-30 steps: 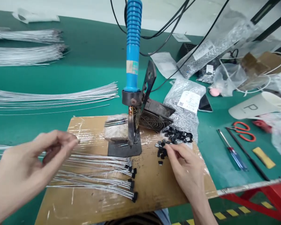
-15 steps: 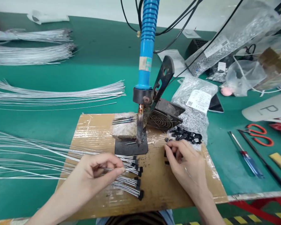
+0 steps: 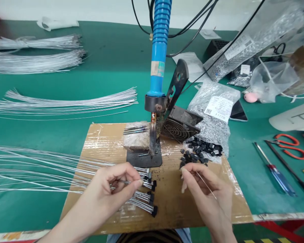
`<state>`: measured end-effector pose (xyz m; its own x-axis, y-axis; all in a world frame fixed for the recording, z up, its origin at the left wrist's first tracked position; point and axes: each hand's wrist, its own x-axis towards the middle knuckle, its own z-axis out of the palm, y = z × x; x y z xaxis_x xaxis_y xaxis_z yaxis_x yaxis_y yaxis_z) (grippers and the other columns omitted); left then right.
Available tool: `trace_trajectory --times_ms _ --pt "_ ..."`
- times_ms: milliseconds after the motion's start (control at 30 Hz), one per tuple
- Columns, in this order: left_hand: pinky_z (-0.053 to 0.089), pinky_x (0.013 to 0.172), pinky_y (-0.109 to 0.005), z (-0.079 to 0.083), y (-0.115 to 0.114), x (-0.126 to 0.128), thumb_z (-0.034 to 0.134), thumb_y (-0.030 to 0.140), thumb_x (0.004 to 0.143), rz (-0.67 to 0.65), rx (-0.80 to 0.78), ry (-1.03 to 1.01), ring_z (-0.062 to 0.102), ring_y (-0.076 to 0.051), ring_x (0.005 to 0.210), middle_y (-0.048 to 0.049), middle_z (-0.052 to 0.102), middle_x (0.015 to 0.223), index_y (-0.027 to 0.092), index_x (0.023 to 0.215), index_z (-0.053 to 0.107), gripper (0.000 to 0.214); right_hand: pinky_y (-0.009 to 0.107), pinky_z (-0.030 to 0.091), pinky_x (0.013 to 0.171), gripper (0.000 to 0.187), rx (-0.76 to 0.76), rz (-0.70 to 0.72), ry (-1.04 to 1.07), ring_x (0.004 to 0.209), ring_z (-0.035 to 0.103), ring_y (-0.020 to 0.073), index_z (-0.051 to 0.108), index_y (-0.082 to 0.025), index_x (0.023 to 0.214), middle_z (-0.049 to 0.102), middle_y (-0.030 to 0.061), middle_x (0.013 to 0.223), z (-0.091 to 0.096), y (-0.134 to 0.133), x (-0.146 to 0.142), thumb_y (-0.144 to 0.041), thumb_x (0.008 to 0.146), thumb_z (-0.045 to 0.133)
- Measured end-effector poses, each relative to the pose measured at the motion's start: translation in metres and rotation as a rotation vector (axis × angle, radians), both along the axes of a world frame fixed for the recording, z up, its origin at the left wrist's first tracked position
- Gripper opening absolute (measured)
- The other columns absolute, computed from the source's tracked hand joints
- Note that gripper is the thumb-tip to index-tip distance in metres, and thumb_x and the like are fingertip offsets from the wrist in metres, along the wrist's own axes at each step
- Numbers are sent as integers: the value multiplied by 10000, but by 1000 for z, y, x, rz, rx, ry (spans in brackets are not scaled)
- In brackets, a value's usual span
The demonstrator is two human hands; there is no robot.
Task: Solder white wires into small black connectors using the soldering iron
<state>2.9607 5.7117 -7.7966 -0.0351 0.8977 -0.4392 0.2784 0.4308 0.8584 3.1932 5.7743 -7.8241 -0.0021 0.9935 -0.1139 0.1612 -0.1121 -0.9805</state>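
My left hand [image 3: 116, 192] is closed in a pinch on a thin wire, over the cable ends at the cardboard's left. Beneath and beyond it lie white wires [image 3: 40, 168] with black connectors [image 3: 154, 211] on their ends. My right hand [image 3: 207, 195] pinches a thin strand of solder wire [image 3: 206, 185] that runs back over the hand. Its fingertips are just in front of a pile of small black connectors [image 3: 194, 156]; whether they also hold a connector I cannot make out. Between and beyond the hands, a blue soldering iron [image 3: 158, 77] hangs tip down in a stand.
A small fan [image 3: 178, 128] stands behind the iron, beside a wrapped block [image 3: 135, 140] carrying several metal rods. Wire bundles [image 3: 66, 101] lie at the left. To the right are bags of parts [image 3: 215, 104], a screwdriver [image 3: 276, 175] and orange-handled scissors [image 3: 291, 146].
My right hand has drawn back toward me from the connector pile, uncovering more of it; the solder strand now shows more clearly. My left hand keeps its pinch. The whole view has shifted slightly.
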Motion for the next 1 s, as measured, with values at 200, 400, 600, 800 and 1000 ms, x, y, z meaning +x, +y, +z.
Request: trace_trajectory --times_ms 200,400,600,800,1000 --pt "271 581 -289 -4 -2 -1 621 522 987 8 1 -41 389 -134 628 22 509 689 216 851 655 337 240 520 608 97 11 33 -9 593 611 107 807 -252 933 723 -8 762 1 -2 -5 -329 906 755" --pt "272 555 -269 1 4 2 595 514 994 16 2 -62 376 -134 618 15 489 686 205 847 650 347 243 488 622 129 48 139 -18 655 634 109 804 -277 1001 719 -14 803 1 -5 -9 -308 975 681" --pt "307 556 -246 -3 6 4 637 452 970 69 29 -88 393 -127 621 20 506 685 205 844 639 277 228 456 597 113 40 169 6 623 609 90 789 -317 1006 669 -49 768 4 -7 -14 -289 982 682" --pt "331 541 -240 0 7 9 653 436 945 93 54 -22 434 -129 610 9 530 678 200 840 660 259 237 490 600 128 29 213 78 631 625 116 797 -284 986 701 -19 774 7 -8 -23 -306 986 671" --pt "382 495 -228 6 11 13 682 397 907 116 94 79 506 -134 561 -10 605 646 200 820 718 218 232 492 580 136 -25 232 147 612 637 117 808 -265 985 733 2 783 7 -11 -33 -324 978 686"
